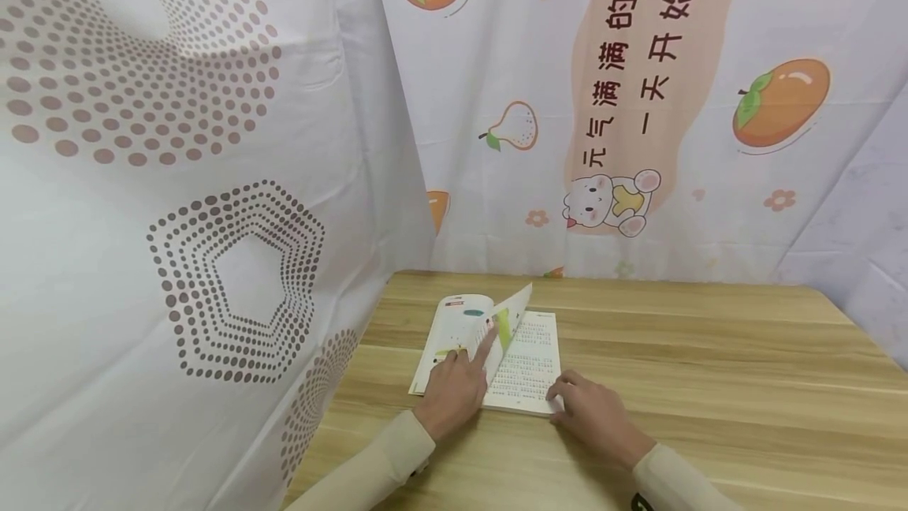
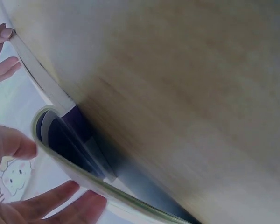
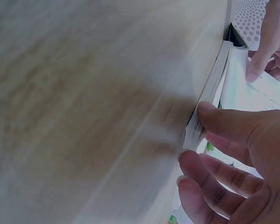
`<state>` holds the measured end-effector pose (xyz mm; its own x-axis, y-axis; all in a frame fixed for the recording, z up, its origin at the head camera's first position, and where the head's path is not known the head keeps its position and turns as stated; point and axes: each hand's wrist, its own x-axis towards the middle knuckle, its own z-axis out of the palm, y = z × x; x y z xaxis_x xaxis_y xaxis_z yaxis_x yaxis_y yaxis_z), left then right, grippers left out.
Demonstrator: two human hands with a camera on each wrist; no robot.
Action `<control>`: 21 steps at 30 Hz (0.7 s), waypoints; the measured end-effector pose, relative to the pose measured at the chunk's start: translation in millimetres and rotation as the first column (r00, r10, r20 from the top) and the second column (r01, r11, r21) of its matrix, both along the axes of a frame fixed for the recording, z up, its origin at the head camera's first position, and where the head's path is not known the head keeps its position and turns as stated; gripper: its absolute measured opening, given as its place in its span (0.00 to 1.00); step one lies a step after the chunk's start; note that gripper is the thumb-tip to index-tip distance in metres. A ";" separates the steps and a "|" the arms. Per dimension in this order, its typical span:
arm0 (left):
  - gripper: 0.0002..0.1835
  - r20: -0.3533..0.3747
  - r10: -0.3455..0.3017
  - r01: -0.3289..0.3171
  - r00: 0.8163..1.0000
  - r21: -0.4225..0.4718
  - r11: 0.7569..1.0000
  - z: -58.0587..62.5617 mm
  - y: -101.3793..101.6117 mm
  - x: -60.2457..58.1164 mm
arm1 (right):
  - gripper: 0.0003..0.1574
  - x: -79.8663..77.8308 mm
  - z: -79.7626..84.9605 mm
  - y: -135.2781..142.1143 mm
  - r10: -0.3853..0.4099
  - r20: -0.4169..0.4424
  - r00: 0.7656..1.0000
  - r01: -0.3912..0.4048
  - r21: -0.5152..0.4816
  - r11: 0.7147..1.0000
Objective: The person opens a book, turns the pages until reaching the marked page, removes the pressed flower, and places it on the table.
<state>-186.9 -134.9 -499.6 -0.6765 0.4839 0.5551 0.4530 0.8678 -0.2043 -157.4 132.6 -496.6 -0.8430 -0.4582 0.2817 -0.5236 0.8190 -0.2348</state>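
An open book [image 1: 522,369] lies on the wooden table, with rows of print on its right page. One leaf [image 1: 521,304] stands raised between its two halves, with a green patch on it. My left hand [image 1: 454,389] rests on the left half, its index finger stretched along the raised leaf. In the left wrist view, the fingers [image 2: 60,196] lie against the curved left pages. At the lower right corner, my right hand [image 1: 592,412] holds the book, its thumb [image 3: 224,122] against the edge of the page stack and other fingers bent close by.
Bare wood table [image 1: 709,369] extends to the right of the book. A white patterned curtain [image 1: 248,140] hangs along the left side. Behind the table hangs a cloth [image 1: 454,101] printed with fruit, a bear and large characters.
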 end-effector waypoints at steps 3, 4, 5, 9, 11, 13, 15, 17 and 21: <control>0.22 0.014 0.037 -0.036 0.999 -0.056 0.998 1.6 0.0 1.9 | 0.16 -0.4 1.7 0.2 0.000 -0.005 1.000 0.000 0.009 1.000; 0.17 0.011 0.048 -0.047 0.999 -0.065 0.997 1.6 -0.4 2.2 | 0.16 -0.4 2.2 0.2 0.001 -0.003 1.000 -0.001 0.010 1.000; 0.13 0.012 0.053 -0.052 0.999 -0.059 0.997 1.5 -0.8 2.3 | 0.15 -0.4 2.5 0.3 0.001 -0.002 1.000 -0.001 0.013 1.000; 0.10 0.022 0.056 -0.056 0.998 -0.014 0.998 0.6 -1.9 0.8 | 0.13 -0.7 1.9 0.3 0.006 -0.009 1.000 -0.006 0.016 1.000; 0.11 0.025 0.050 -0.050 0.998 0.009 0.999 0.3 -2.1 -0.3 | 0.12 -1.5 0.5 0.5 0.011 -0.029 1.000 -0.011 0.017 1.000; 0.13 0.010 0.052 -0.052 0.999 0.015 0.999 0.5 -2.0 -1.0 | 0.10 -2.3 -0.7 0.5 0.016 -0.048 0.999 -0.015 0.013 1.000; 0.16 -0.009 0.066 -0.066 0.998 0.012 0.998 0.8 -2.1 -1.6 | 0.06 -3.0 -1.8 0.5 0.019 -0.071 0.997 -0.019 0.006 1.000; 0.21 -0.030 0.082 -0.082 0.996 0.001 0.997 0.8 -2.4 -2.0 | 0.05 -3.2 -2.4 0.4 0.022 -0.088 0.996 -0.023 -0.003 1.000; 0.38 -0.076 0.103 -0.103 0.992 0.005 0.995 0.5 -2.2 -2.5 | 0.08 -2.3 -2.2 0.6 0.027 -0.114 0.993 -0.028 -0.009 1.000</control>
<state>-189.5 -137.1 -499.1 -0.6788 0.4130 0.6072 0.3442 0.9093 -0.2337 -159.7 133.2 -498.8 -0.7922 -0.4774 0.3802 -0.5700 0.8014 -0.1813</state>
